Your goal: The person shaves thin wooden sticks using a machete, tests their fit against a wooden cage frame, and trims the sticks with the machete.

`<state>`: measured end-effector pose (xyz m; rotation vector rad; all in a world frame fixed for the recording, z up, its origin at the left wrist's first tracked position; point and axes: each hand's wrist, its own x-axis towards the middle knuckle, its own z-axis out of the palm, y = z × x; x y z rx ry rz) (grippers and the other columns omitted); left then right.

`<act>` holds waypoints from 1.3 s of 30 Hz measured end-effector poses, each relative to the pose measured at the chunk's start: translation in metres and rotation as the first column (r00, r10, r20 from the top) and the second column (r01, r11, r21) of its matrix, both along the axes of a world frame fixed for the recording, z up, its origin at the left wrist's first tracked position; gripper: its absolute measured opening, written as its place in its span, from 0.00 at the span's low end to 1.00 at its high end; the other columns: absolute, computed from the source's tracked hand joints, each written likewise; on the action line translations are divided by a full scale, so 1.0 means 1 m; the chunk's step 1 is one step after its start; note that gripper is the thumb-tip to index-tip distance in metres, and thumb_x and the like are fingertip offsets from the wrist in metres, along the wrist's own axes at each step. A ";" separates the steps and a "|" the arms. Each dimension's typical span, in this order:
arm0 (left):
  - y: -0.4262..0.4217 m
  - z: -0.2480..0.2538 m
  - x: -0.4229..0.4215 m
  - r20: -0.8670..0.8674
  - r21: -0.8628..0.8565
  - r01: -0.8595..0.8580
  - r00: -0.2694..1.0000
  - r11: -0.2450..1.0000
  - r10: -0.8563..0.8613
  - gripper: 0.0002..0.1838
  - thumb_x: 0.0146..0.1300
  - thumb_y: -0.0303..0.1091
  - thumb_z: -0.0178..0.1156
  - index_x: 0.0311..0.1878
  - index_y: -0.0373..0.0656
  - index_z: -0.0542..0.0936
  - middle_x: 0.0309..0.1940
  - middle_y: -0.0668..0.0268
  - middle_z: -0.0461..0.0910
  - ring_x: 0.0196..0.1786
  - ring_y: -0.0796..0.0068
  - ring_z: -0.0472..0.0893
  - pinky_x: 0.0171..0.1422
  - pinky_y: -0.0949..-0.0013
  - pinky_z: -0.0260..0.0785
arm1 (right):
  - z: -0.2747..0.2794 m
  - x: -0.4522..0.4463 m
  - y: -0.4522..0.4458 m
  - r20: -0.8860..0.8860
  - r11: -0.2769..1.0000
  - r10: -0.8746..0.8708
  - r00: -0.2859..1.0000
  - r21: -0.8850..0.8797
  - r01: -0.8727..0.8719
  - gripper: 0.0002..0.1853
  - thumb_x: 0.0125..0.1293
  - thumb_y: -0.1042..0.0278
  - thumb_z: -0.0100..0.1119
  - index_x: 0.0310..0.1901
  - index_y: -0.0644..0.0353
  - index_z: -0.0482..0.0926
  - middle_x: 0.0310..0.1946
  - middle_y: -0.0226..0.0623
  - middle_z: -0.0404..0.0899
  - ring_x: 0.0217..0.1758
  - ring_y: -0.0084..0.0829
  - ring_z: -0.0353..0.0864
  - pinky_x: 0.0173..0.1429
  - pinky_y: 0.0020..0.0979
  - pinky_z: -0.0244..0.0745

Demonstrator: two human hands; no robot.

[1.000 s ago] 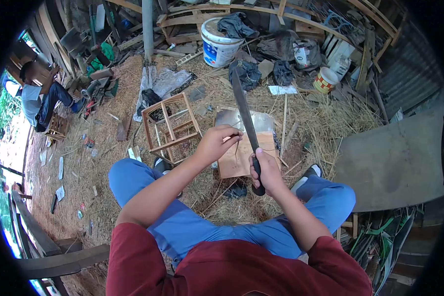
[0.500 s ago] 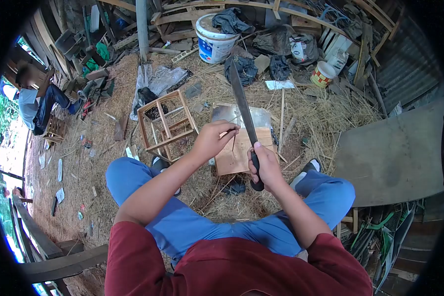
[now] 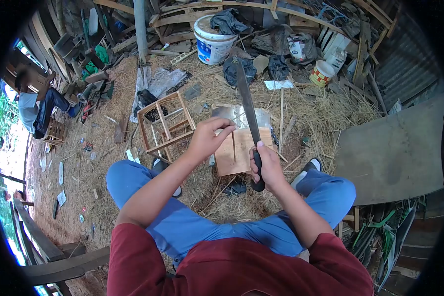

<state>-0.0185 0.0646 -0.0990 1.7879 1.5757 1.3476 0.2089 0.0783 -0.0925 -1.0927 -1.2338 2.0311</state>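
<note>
My right hand (image 3: pixel 268 166) is closed around the black handle of a machete (image 3: pixel 248 102), its long dark blade pointing up and away from me. Between the fingertips of my left hand (image 3: pixel 211 137) is a thin stick (image 3: pixel 234 146), held close to upright over a wooden board (image 3: pixel 224 162). Whether the stick's lower end touches the board I cannot tell. The blade passes just right of the stick, apart from it. Behind the board's wooden part lies a shiny metal sheet (image 3: pixel 223 112), partly hidden by the blade and my left hand.
A wooden frame (image 3: pixel 166 129) stands left of the board. Farther back are a white bucket (image 3: pixel 213 49) and a smaller tub (image 3: pixel 322 74). A large flat panel (image 3: pixel 389 153) lies at right. Another person (image 3: pixel 29 106) sits at far left. Straw and wood scraps cover the ground.
My left hand has shifted slightly left, and the thin stick is now more upright and shows more of its length. The machete stays nearly where it was, still in my right hand.
</note>
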 end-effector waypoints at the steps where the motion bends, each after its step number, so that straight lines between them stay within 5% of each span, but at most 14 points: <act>1: 0.001 0.001 -0.003 0.062 -0.014 -0.018 0.998 1.000 0.019 0.08 0.69 0.29 0.67 0.46 0.34 0.87 0.38 0.59 0.88 0.42 0.68 0.88 0.48 0.66 0.78 | 0.001 0.001 0.001 0.001 1.000 -0.023 1.000 0.014 0.023 0.26 0.83 0.41 0.42 0.38 0.57 0.73 0.15 0.28 0.67 0.10 0.22 0.63 0.15 0.26 0.60; 2: 0.003 0.002 -0.007 0.060 -0.016 -0.017 0.998 1.000 0.018 0.08 0.69 0.29 0.67 0.46 0.34 0.87 0.38 0.59 0.88 0.42 0.68 0.88 0.48 0.66 0.78 | 0.000 0.003 0.002 0.002 0.999 -0.045 0.999 0.025 0.045 0.26 0.82 0.41 0.42 0.38 0.57 0.73 0.15 0.28 0.68 0.10 0.23 0.63 0.15 0.26 0.61; 4: 0.007 0.004 -0.015 0.490 -0.155 0.076 0.872 0.985 0.009 0.09 0.73 0.28 0.65 0.49 0.33 0.86 0.38 0.63 0.88 0.44 0.76 0.87 0.49 0.71 0.78 | 0.003 0.008 0.008 0.022 0.995 -0.103 0.994 0.006 0.103 0.26 0.83 0.41 0.42 0.39 0.57 0.73 0.17 0.27 0.69 0.11 0.21 0.64 0.16 0.25 0.61; 5: 0.007 0.005 -0.020 0.555 -0.136 0.083 0.832 0.987 0.007 0.11 0.75 0.29 0.62 0.52 0.31 0.84 0.42 0.63 0.88 0.46 0.78 0.86 0.52 0.72 0.80 | 0.005 0.010 0.009 0.002 0.992 -0.127 0.992 0.004 0.127 0.24 0.82 0.43 0.45 0.39 0.57 0.73 0.18 0.27 0.69 0.11 0.21 0.64 0.16 0.25 0.61; 12: 0.001 0.028 -0.036 0.698 -0.193 0.062 0.710 0.979 0.093 0.13 0.77 0.33 0.62 0.55 0.32 0.83 0.47 0.62 0.87 0.46 0.75 0.87 0.56 0.69 0.81 | 0.000 0.012 0.014 0.131 0.959 -0.243 0.961 0.184 0.218 0.16 0.70 0.61 0.70 0.41 0.60 0.72 0.18 0.25 0.69 0.12 0.18 0.67 0.15 0.26 0.60; 19: 0.003 0.021 -0.042 0.719 -0.158 0.085 0.693 0.984 0.056 0.15 0.77 0.34 0.61 0.60 0.34 0.81 0.50 0.61 0.87 0.51 0.73 0.87 0.57 0.66 0.82 | -0.006 0.008 0.013 0.199 0.938 -0.235 0.951 0.304 0.168 0.15 0.68 0.64 0.70 0.42 0.62 0.72 0.17 0.25 0.67 0.11 0.19 0.66 0.15 0.27 0.60; 25: 0.004 0.016 -0.040 0.614 -0.158 0.036 0.786 0.987 0.070 0.14 0.78 0.28 0.58 0.60 0.30 0.79 0.50 0.60 0.87 0.53 0.72 0.86 0.61 0.67 0.80 | -0.007 0.007 0.011 0.139 0.960 -0.169 0.976 0.247 0.131 0.14 0.70 0.64 0.69 0.40 0.62 0.72 0.16 0.24 0.67 0.11 0.19 0.66 0.15 0.27 0.61; 31: 0.001 0.011 -0.025 0.466 -0.109 0.050 0.885 0.993 0.007 0.11 0.77 0.25 0.57 0.56 0.30 0.82 0.54 0.60 0.85 0.54 0.74 0.85 0.61 0.70 0.78 | -0.004 0.005 0.000 0.095 0.980 -0.095 0.991 0.184 0.077 0.15 0.79 0.57 0.57 0.38 0.59 0.72 0.20 0.26 0.69 0.11 0.18 0.64 0.16 0.25 0.61; 33: -0.004 0.014 -0.020 0.177 -0.152 0.044 0.984 0.987 -0.016 0.09 0.74 0.24 0.59 0.52 0.33 0.84 0.52 0.58 0.84 0.51 0.72 0.85 0.57 0.70 0.78 | -0.006 0.004 -0.005 0.023 0.988 0.022 0.999 0.152 -0.025 0.18 0.82 0.51 0.52 0.39 0.59 0.72 0.19 0.26 0.67 0.12 0.18 0.63 0.16 0.25 0.60; 36: -0.004 0.004 -0.010 0.005 -0.050 0.033 0.999 0.998 -0.033 0.08 0.71 0.23 0.61 0.49 0.35 0.85 0.46 0.57 0.84 0.46 0.67 0.85 0.53 0.68 0.78 | -0.007 0.003 -0.011 0.010 0.991 0.062 0.998 0.114 -0.063 0.20 0.83 0.49 0.48 0.40 0.59 0.72 0.19 0.27 0.67 0.12 0.18 0.62 0.17 0.24 0.59; 39: -0.009 0.001 0.000 0.012 -0.043 0.041 0.999 0.998 -0.040 0.07 0.70 0.24 0.63 0.48 0.35 0.85 0.40 0.59 0.83 0.43 0.64 0.84 0.49 0.67 0.76 | -0.008 0.001 -0.014 0.033 0.988 0.081 0.996 0.132 -0.084 0.21 0.84 0.49 0.47 0.40 0.59 0.72 0.19 0.26 0.67 0.12 0.18 0.62 0.17 0.24 0.58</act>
